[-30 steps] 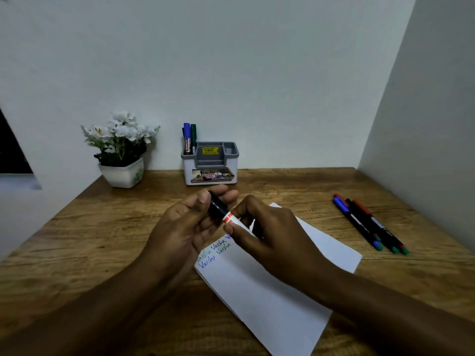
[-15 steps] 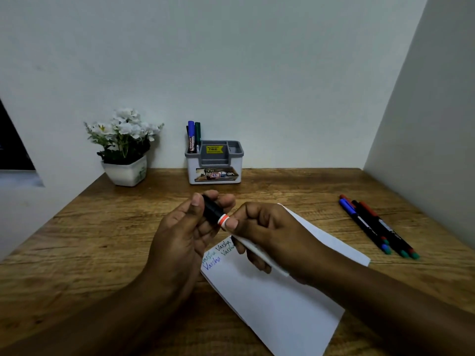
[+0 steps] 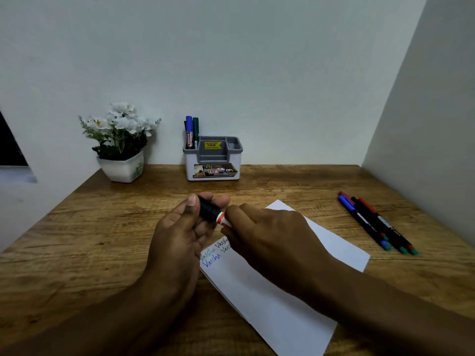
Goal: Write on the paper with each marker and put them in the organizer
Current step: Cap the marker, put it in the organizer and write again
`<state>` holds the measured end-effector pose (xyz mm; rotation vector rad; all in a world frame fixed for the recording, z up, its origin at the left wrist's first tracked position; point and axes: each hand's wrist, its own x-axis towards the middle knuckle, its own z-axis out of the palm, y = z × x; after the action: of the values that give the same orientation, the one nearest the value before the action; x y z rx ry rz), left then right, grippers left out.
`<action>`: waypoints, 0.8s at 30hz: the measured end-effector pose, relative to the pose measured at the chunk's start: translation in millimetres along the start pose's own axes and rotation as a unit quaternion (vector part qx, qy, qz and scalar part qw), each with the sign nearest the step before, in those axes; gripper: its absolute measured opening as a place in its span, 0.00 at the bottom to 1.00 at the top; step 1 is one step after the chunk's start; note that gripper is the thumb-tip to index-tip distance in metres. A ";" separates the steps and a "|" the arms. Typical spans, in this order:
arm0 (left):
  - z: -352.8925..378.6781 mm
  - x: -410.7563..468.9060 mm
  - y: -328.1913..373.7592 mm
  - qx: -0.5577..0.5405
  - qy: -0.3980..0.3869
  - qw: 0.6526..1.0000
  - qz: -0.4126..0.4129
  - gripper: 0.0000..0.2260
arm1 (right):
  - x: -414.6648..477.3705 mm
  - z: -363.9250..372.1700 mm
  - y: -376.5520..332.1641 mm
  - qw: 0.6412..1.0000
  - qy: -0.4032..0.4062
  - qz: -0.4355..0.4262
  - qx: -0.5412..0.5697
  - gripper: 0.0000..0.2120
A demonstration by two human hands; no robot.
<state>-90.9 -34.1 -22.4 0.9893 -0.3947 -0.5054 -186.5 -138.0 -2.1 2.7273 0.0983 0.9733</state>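
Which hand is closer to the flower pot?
Left. The left hand is nearer the flower pot; the right hand is farther away, over the paper.

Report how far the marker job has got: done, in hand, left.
Done: markers stand in the organizer's left compartment, blue and green caps showing, and the paper carries blue and green writing. In hand: the left hand grips the black cap of a marker while the right hand holds its barrel. Left: thin pens lie on the table at the right.

Organizer (image 3: 212,163) behind paper (image 3: 277,299), plant (image 3: 120,142) left, pens (image 3: 375,224) right.
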 end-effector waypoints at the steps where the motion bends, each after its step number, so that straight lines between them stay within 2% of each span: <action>1: 0.0 -0.4 -0.3 0.003 0.000 1.000 0.000 0.13 | -0.3 -2.2 -1.9 1.000 0.000 -0.014 -0.022 0.13; 3: -0.8 0.3 -0.2 0.006 -0.002 1.000 0.002 0.13 | -0.9 -6.0 -3.8 0.997 0.000 -0.036 -0.061 0.07; 6: -1.6 0.6 1.3 0.003 -0.003 1.000 0.005 0.13 | -0.7 -8.1 -5.5 0.997 -0.005 -0.040 -0.073 0.12; 8: 0.1 -1.9 -2.6 0.016 -0.005 1.000 0.007 0.12 | 0.8 -2.9 -5.5 0.998 -0.018 -0.032 -0.045 0.07; 9: 0.9 -1.2 -2.8 0.022 -0.001 1.000 0.006 0.12 | 1.5 -1.6 -5.5 0.999 -0.028 -0.019 -0.023 0.08; 11: -7.0 11.1 5.9 -0.003 0.037 0.999 0.002 0.12 | -2.0 -2.8 -4.5 0.992 -0.087 0.053 0.067 0.09; 13: -28.1 31.3 29.5 -0.072 0.114 0.991 0.016 0.13 | -7.8 -6.4 3.9 0.955 -0.146 0.165 0.197 0.07; 15: -41.8 42.8 48.0 -0.098 0.143 0.983 0.061 0.13 | -14.4 -3.6 13.4 0.932 -0.123 0.206 0.273 0.10; 17: -40.0 38.8 42.4 -0.069 0.106 0.989 0.071 0.13 | -8.7 -1.5 18.7 0.906 -0.069 0.227 0.351 0.07; 19: -31.3 30.9 27.2 -0.023 0.050 0.996 0.072 0.12 | -3.2 -2.9 23.2 0.854 -0.045 0.258 0.449 0.04; 21: -26.8 25.5 21.9 0.018 -0.006 0.996 0.082 0.12 | -4.3 -4.8 32.7 0.800 -0.049 0.293 0.521 0.08; 24: -32.5 25.8 34.9 0.143 -0.074 0.974 0.159 0.12 | -6.4 -10.1 53.4 0.721 -0.033 0.327 0.610 0.07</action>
<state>-44.8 -10.8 -6.1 1.1433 -0.7626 -0.2352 -198.8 -188.5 14.8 4.2003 -0.4456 1.2465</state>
